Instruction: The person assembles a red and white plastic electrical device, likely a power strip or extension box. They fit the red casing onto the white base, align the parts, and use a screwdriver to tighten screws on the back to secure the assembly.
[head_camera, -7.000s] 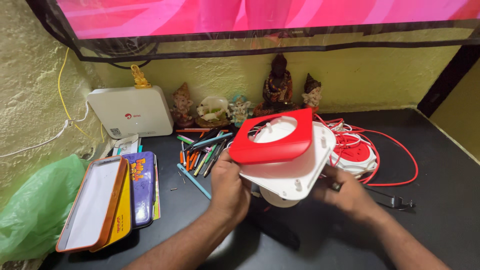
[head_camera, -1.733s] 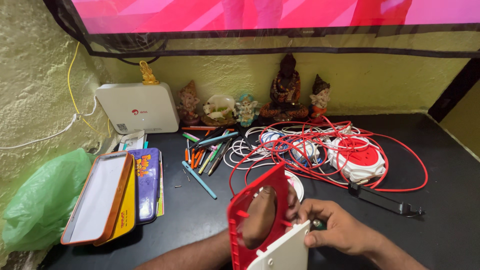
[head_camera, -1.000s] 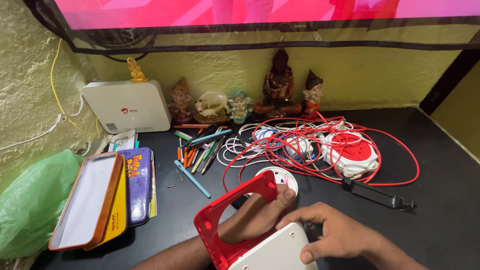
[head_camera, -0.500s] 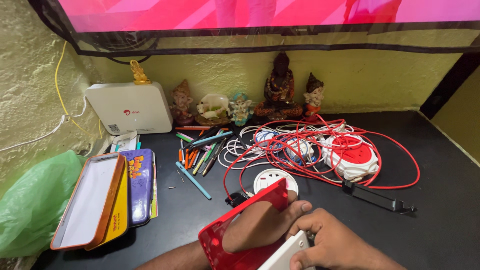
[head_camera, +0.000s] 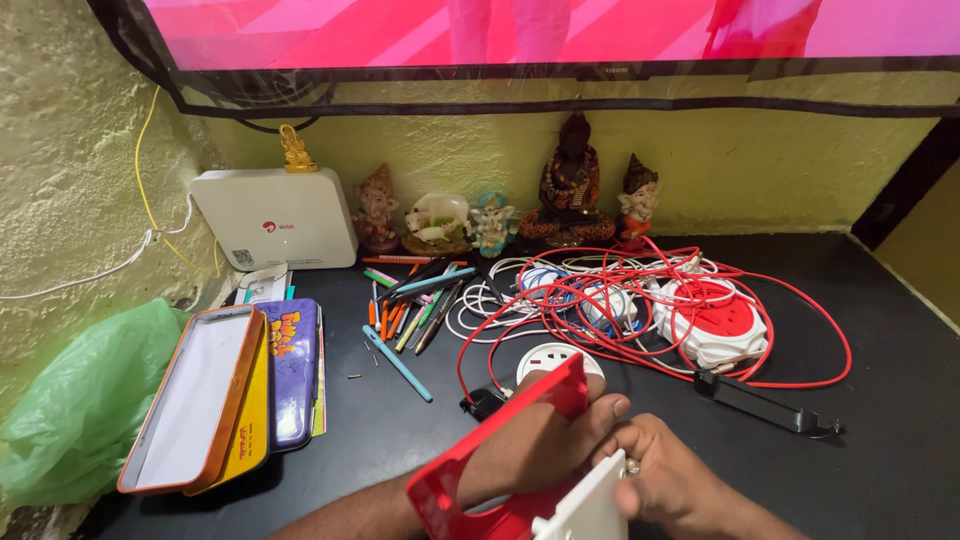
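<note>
A wide screen (head_camera: 560, 30) glowed pink above a black counter (head_camera: 900, 400). A crumpled green plastic bag (head_camera: 85, 405) lay at the counter's left edge beside one white, rounded box (head_camera: 275, 218) against the rough yellow wall. Two flat tins (head_camera: 225, 395) lay overlapped; the nearer, orange-rimmed one stood open with a pale, bare inside. One red cable (head_camera: 790, 310) looped in a tangle with white and blue cords around a white and red reel (head_camera: 712, 322). At the near edge sat the red frame (head_camera: 480, 470), a flat plastic square with a cut-out, tilted on the counter; the left hand (head_camera: 540, 445) reached through it, fingers curled over its top edge. The right hand (head_camera: 670, 480) gripped a white plate (head_camera: 590, 505) just beside the frame. One round white socket (head_camera: 550, 360) lay behind the frame. Six small figurines (head_camera: 575, 180) lined the wall, one gold one on the box. A scatter of pens (head_camera: 415, 300), too many to count, lay in front.
</note>
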